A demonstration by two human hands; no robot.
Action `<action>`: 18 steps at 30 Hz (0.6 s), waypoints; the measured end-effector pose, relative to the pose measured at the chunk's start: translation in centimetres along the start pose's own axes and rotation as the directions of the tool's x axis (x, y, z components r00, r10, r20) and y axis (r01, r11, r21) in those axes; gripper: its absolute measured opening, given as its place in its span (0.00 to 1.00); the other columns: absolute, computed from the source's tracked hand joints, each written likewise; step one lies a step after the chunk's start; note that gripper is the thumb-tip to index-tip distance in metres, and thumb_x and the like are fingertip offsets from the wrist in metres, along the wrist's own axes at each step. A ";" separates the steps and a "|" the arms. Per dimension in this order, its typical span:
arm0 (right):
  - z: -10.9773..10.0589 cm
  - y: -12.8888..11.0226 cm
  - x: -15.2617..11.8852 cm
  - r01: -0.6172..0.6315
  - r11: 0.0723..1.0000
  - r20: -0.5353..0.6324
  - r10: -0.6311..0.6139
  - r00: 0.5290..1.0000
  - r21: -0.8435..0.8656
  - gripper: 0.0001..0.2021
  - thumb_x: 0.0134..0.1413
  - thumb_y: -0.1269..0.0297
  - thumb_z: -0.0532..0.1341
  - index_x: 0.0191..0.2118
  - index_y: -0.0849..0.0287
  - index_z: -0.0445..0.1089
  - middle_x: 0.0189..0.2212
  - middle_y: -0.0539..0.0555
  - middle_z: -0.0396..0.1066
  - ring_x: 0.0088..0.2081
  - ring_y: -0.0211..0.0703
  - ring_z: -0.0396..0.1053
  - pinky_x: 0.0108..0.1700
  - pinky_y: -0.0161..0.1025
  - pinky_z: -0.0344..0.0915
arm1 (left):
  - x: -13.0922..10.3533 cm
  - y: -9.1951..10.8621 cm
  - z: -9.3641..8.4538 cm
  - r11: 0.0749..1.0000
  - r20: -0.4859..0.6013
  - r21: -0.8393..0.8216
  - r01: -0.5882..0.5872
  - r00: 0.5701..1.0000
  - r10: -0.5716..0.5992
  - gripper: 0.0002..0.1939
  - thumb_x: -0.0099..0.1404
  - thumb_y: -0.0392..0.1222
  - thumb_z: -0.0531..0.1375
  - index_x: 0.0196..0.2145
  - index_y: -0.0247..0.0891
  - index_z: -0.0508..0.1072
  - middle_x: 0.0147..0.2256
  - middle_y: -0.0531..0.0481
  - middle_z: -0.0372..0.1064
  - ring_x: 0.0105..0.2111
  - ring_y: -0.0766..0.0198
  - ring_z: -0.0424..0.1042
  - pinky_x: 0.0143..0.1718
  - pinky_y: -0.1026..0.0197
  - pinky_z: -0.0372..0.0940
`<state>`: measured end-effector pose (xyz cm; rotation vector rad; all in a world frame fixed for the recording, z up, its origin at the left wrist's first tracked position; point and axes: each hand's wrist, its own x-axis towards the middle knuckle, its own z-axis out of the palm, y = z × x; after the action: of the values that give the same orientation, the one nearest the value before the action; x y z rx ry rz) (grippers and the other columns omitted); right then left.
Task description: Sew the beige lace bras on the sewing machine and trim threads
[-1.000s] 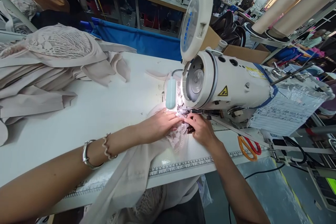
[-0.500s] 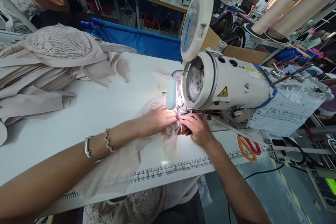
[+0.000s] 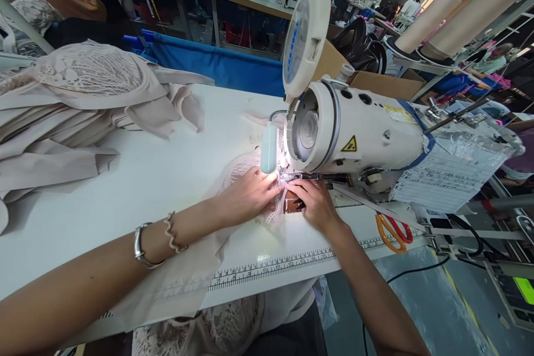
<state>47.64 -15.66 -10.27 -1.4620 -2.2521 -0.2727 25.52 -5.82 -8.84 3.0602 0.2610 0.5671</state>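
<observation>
Pale lace-and-mesh fabric [image 3: 240, 168] lies under the lit needle area of a white sewing machine [image 3: 375, 128], its sheer part trailing toward the table's front edge. My left hand [image 3: 252, 193] presses and grips the lace just left of the needle, fingers bent together. On the other side, my right hand [image 3: 315, 206] has its fingertips closed on the fabric's edge by the presser foot. A dark pointed thing shows beneath my right palm; its kind is unclear. A small pale lamp [image 3: 268, 149] hangs above my left fingers. The needle itself is lost in the glare.
A pile of beige lace garment pieces [image 3: 87, 89] covers the table's left side. Orange-handled scissors [image 3: 390, 233] and a red-handled pair lie at right. A printed ruler [image 3: 267, 270] runs along the front edge. Behind the table hangs a blue cloth bin [image 3: 221, 69].
The wheel inside the open machine head now looks blurred, its holes smeared. My left hand has slid slightly toward me with the lace. My right hand stays almost in place.
</observation>
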 end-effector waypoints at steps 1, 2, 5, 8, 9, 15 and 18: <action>0.0 0.0 0.0 -0.004 1.000 0.009 0.005 1.000 -0.002 0.27 0.53 0.85 0.50 0.52 0.59 0.75 0.46 0.56 0.78 0.46 0.50 0.71 0.49 0.45 0.68 | 0.0 0.1 0.1 0.999 -0.022 -0.030 -0.032 0.999 0.032 0.11 0.74 0.34 0.54 0.48 0.34 0.74 0.41 0.41 0.71 0.38 0.55 0.68 0.36 0.54 0.59; 0.1 0.0 0.0 -0.009 1.000 0.018 0.009 1.000 -0.004 0.27 0.53 0.85 0.50 0.52 0.58 0.74 0.46 0.56 0.78 0.46 0.50 0.71 0.50 0.45 0.67 | 0.0 0.2 0.1 0.994 -0.037 -0.072 -0.085 0.996 0.083 0.12 0.73 0.30 0.53 0.45 0.35 0.76 0.42 0.42 0.72 0.40 0.55 0.69 0.39 0.54 0.60; 0.1 0.0 0.0 -0.005 1.000 0.024 0.005 1.000 0.000 0.25 0.55 0.84 0.51 0.51 0.57 0.75 0.46 0.57 0.77 0.47 0.50 0.71 0.49 0.45 0.67 | 0.0 0.9 0.1 0.950 -0.032 -0.215 -0.226 0.974 0.224 0.15 0.71 0.26 0.54 0.40 0.38 0.78 0.42 0.46 0.76 0.42 0.58 0.71 0.46 0.52 0.63; 0.0 0.0 0.0 0.030 0.998 -0.009 -0.029 1.000 0.051 0.18 0.60 0.80 0.54 0.47 0.57 0.76 0.45 0.57 0.78 0.46 0.49 0.72 0.48 0.46 0.67 | -0.1 1.8 -0.2 0.885 -0.008 -0.390 -0.255 0.962 0.273 0.16 0.70 0.26 0.56 0.46 0.41 0.78 0.46 0.47 0.77 0.46 0.58 0.73 0.47 0.52 0.66; -0.1 -0.1 0.0 0.049 0.996 -0.027 -0.047 0.999 0.076 0.16 0.61 0.79 0.54 0.45 0.57 0.76 0.44 0.57 0.78 0.45 0.49 0.72 0.48 0.46 0.67 | -0.1 2.0 -0.4 0.853 -0.005 -0.458 -0.248 0.961 0.277 0.16 0.71 0.26 0.56 0.48 0.41 0.78 0.47 0.47 0.77 0.47 0.59 0.73 0.47 0.54 0.68; -0.7 -0.8 0.5 0.159 0.978 -0.129 -0.142 0.981 0.137 0.12 0.62 0.78 0.56 0.37 0.56 0.75 0.37 0.52 0.81 0.41 0.45 0.72 0.46 0.45 0.65 | 0.1 1.6 -0.8 0.927 -0.049 -0.371 -0.060 0.998 0.045 0.14 0.74 0.27 0.49 0.43 0.34 0.74 0.42 0.43 0.75 0.43 0.59 0.72 0.44 0.54 0.70; -0.9 -0.9 0.6 0.160 0.978 -0.134 -0.143 0.981 0.130 0.09 0.61 0.77 0.59 0.35 0.57 0.73 0.37 0.51 0.81 0.40 0.44 0.72 0.45 0.45 0.64 | 0.0 0.6 -0.6 0.978 -0.012 -0.207 -0.027 1.000 0.025 0.14 0.73 0.25 0.49 0.39 0.34 0.73 0.37 0.43 0.73 0.37 0.59 0.70 0.40 0.54 0.67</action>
<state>46.85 -15.89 -9.18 -1.1715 -2.2366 -0.2394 25.36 -6.39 -8.26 2.8647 0.1509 0.5704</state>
